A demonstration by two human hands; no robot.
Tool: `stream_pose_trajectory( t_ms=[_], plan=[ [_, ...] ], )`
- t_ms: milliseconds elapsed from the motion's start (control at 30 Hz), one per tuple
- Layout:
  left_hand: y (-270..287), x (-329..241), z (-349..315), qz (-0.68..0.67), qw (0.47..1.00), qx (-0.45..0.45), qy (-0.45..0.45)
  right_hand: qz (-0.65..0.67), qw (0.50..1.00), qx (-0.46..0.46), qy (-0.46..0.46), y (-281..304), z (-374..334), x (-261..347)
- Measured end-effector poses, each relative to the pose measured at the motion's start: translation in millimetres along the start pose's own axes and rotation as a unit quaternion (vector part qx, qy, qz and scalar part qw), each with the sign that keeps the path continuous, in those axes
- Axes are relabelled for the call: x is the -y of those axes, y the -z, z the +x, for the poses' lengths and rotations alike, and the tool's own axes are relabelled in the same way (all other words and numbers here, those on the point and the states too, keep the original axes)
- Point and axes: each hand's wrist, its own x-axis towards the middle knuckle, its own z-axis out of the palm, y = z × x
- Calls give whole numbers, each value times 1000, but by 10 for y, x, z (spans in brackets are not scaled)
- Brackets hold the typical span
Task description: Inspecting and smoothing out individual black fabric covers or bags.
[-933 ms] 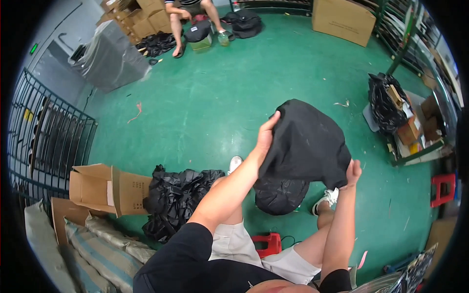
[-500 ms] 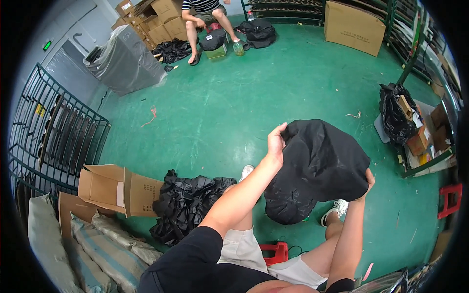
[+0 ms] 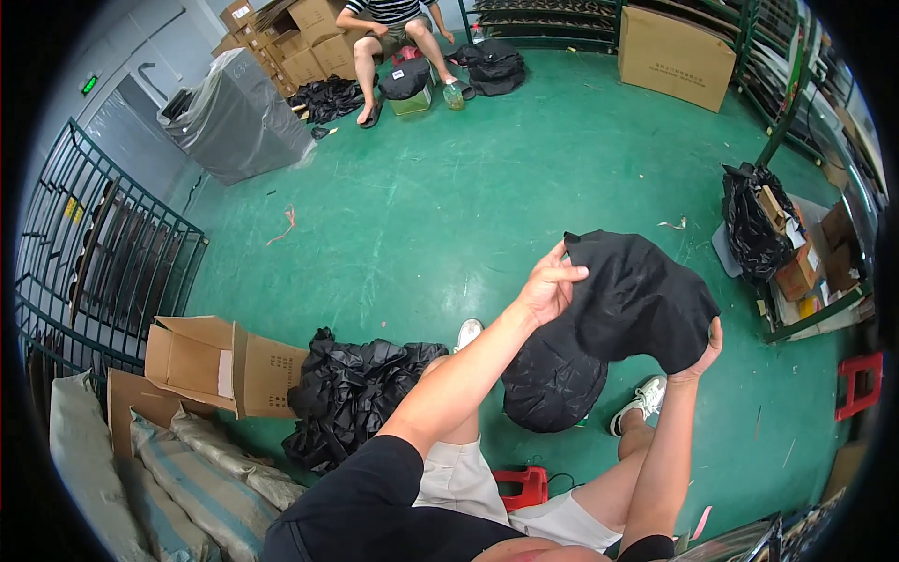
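Observation:
My left hand (image 3: pixel 552 288) pinches the upper left corner of a piece of thin black fabric (image 3: pixel 641 295), thumb on top. At the lower right edge of the same fabric, my right hand (image 3: pixel 700 354) grips it with the fingers mostly behind. The cloth hangs stretched between both hands, its lower edge curving upward in the middle. Below it, between my feet, sits a rounded, wrinkled black fabric-covered thing (image 3: pixel 554 384), partly hidden by the held cloth. To the left of my leg lies a crumpled heap of black fabric (image 3: pixel 361 393).
An open cardboard box (image 3: pixel 262 370) lies beside the heap, near woven sacks (image 3: pixel 192 478). A red stool (image 3: pixel 524 487) is under me. Green racks (image 3: pixel 122 244) stand at left. Across the green floor a person (image 3: pixel 389 28) sits by a black-covered box (image 3: pixel 407 84). Right: a shelf with a black bag (image 3: pixel 754 220).
The held cloth has narrowed and lifted off more of the rounded black thing below. My left hand has shifted slightly right and down, its thumb now showing. The seated person's arms have moved.

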Motion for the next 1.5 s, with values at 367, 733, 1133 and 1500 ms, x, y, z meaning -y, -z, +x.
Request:
stream_pose_trajectory(
  t_ms=[367, 733, 1133, 1500],
  plan=[
    [223, 136, 39, -191, 960, -43, 203, -48, 997, -49, -42, -187, 87, -253],
    [332, 157, 166, -179, 962, -114, 172, -179, 976, -113, -38, 87, 145, -177],
    [51, -89, 25, -255, 953, -79, 140, -213, 976, -52, 2, -136, 90, -311],
    [340, -10, 359, -219, 961, -37, 167, -208, 973, -83, 49, -278, 422, -406]
  ],
)
